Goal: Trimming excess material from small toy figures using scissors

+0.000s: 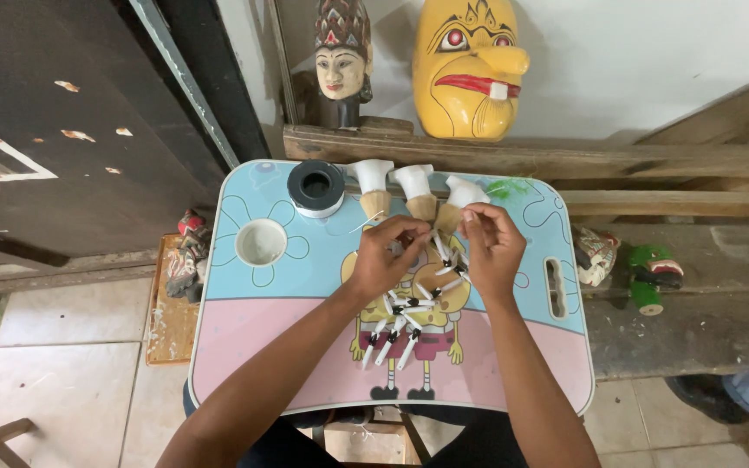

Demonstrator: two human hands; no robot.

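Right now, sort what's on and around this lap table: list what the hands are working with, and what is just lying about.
In hand:
left hand and right hand, pinching small pieces
white-and-black pointed pieces scattered on the table
three white-topped wooden pieces just beyond the hands

Lying about:
tape roll
yellow mask
carved head
green toy

Yellow mask and carved head on wooden shelf; tape roll on tray.

A small cartoon-printed lap desk carries a tape roll, three white-topped wooden cones, and scattered small white pieces.
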